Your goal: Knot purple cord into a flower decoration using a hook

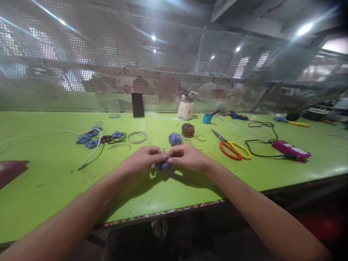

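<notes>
Green tabletop (282,172), room btwn front edge (174,211) & hands (150,156) (187,156) w/ purple yarn (164,165)

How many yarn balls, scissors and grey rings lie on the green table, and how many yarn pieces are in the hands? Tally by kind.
Lavender yarn ball and dark striped yarn ball: 2
Scissors: 1
Grey ring: 1
Held yarn piece: 1
Total: 5

A green table (54,195) runs from left to right, its near edge (174,210) speckled. Along the far side stands a grey perforated screen (108,47). Lights (304,29) glare overhead; a bright patch (337,44) shows at far right, above the table's end.
</notes>
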A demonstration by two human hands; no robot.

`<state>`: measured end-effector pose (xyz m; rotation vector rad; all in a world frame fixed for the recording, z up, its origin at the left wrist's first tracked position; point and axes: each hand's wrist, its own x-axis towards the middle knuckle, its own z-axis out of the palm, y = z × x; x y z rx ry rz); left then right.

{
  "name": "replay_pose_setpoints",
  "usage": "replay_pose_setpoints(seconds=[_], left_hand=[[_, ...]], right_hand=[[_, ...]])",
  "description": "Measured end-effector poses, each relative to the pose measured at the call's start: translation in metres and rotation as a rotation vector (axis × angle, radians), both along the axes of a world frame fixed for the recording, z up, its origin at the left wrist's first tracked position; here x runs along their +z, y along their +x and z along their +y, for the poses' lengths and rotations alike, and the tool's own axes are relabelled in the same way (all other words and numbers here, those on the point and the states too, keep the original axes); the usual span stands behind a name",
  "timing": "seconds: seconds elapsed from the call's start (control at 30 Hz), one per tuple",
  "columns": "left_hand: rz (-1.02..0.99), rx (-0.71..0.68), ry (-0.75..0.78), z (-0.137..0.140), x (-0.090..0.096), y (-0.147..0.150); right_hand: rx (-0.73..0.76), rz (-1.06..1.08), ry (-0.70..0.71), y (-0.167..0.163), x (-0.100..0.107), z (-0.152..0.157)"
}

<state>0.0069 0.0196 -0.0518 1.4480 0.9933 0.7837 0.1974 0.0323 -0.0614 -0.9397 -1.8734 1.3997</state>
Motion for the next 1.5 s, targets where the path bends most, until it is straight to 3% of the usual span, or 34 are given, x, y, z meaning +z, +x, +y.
replay_pose_setpoints(seconds=[0.1, 0.33, 0.57, 0.8, 0.97, 1.1, 1.23, 1.33, 1.5], left_hand=[[-0.019, 0.006, -0.037, -0.0009, 0.0006, 0.0001], [-0.405, 0.059, -0.15, -0.0049, 0.0085, 0.0011], [-0.484, 0.026, -0.11, -0.0047, 0.0043, -0.0001], [-0.381, 0.045, -0.043, -0.0031, 0.0024, 0.0012], [-0.21, 0.2, 0.209, -0.0022, 0.0039, 0.0031], [-0.134, 0.2, 0.364, -0.0051, 0.0074, 0.0054], [-0.071, 0.121, 0.364, -0.0045, 0.0068, 0.0052], [-0.013, 0.139, 0.348, -0.0019, 0.0042, 0.0036], [0.054, 0.172, 0.373, 0.0015, 0.0004, 0.0021]], right_hand=[[-0.006, 0.048, -0.029, -0.0002, 0.0021, -0.0018], [-0.04, 0.332, -0.161, 0.0019, 0.0067, -0.0036], [-0.044, 0.307, -0.128, 0.0023, 0.0073, -0.0057], [-0.085, 0.298, -0.066, 0.0022, 0.0057, -0.0045], [-0.141, 0.261, -0.007, -0.0025, 0.0071, -0.0076], [-0.122, 0.286, 0.039, -0.0031, 0.0071, -0.0071], [-0.112, 0.263, 0.106, -0.0016, 0.0072, -0.0067], [-0.12, 0.23, 0.148, -0.0013, 0.0069, -0.007], [-0.147, 0.137, 0.355, -0.0025, 0.0061, -0.0081]])
